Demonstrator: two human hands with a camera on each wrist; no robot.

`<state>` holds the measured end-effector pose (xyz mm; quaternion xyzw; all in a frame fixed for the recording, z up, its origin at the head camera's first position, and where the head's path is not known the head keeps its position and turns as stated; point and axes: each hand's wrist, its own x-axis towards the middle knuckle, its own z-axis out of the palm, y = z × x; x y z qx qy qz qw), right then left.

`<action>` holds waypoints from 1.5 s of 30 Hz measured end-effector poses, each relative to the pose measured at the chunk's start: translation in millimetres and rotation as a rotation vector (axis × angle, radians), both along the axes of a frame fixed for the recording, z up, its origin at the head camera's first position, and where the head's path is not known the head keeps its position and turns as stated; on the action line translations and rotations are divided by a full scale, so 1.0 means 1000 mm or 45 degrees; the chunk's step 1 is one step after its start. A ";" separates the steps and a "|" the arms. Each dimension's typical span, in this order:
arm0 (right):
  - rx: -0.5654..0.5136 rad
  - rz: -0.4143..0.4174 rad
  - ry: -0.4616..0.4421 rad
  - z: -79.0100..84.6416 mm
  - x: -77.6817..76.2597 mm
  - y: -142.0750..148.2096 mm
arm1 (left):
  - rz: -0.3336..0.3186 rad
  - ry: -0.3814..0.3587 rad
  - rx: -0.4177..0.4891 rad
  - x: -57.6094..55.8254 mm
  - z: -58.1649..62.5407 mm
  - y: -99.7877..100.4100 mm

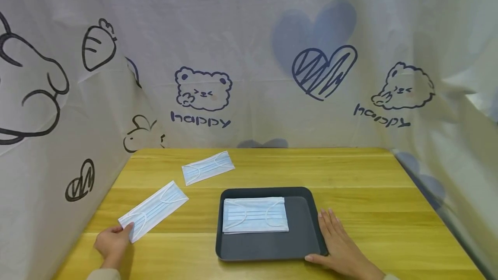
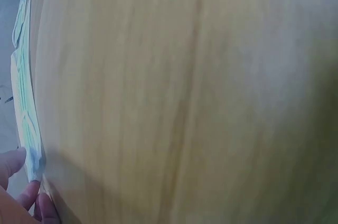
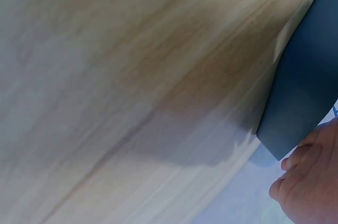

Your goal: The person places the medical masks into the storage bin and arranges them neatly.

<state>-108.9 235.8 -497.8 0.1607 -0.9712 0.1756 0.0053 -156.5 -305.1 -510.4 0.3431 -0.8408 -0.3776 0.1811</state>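
Observation:
My left hand (image 1: 112, 244) pinches the lower-left end of a pale blue face mask (image 1: 155, 210) between thumb and fingers. In the left wrist view the same mask (image 2: 25, 97) is seen edge-on, close to the tabletop. My right hand (image 1: 344, 247) rests against the right side of a dark grey tray (image 1: 268, 252), fingers straight along its rim and thumb at the near right corner. More face masks (image 1: 254, 215) lie in the tray's left part, seemingly stacked. The right wrist view shows the tray's outer wall (image 3: 301, 81) beside my fingers (image 3: 298, 160).
Another face mask (image 1: 208, 167) lies flat near the back of the wooden table (image 1: 362, 176), left of the tray. A pale curtain (image 1: 253, 55) with printed hearts and bears hangs behind the table and along both sides.

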 end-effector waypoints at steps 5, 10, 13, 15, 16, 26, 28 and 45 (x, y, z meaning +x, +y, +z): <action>-0.002 0.001 -0.004 0.000 0.000 -0.001 | 0.002 -0.017 0.001 -0.001 0.000 0.002; -0.014 0.003 -0.021 -0.001 0.000 0.001 | 0.054 -0.001 0.066 -0.003 0.003 0.002; -0.028 0.000 -0.038 -0.001 0.000 0.001 | 0.073 0.013 0.117 -0.002 0.006 0.000; -0.037 -0.001 -0.046 0.000 0.000 0.001 | 0.067 0.024 0.126 -0.001 0.007 -0.002; -0.035 -0.001 -0.047 0.000 0.000 0.001 | 0.068 0.028 0.136 -0.001 0.008 -0.002; -0.041 -0.005 -0.063 0.002 -0.001 0.001 | 0.030 0.096 0.311 -0.004 0.010 -0.002; -0.042 -0.003 -0.062 0.002 -0.001 0.001 | 0.022 0.108 0.352 -0.005 0.010 -0.002; -0.046 -0.005 -0.080 0.002 -0.001 0.000 | -0.037 0.177 0.456 -0.006 0.013 -0.004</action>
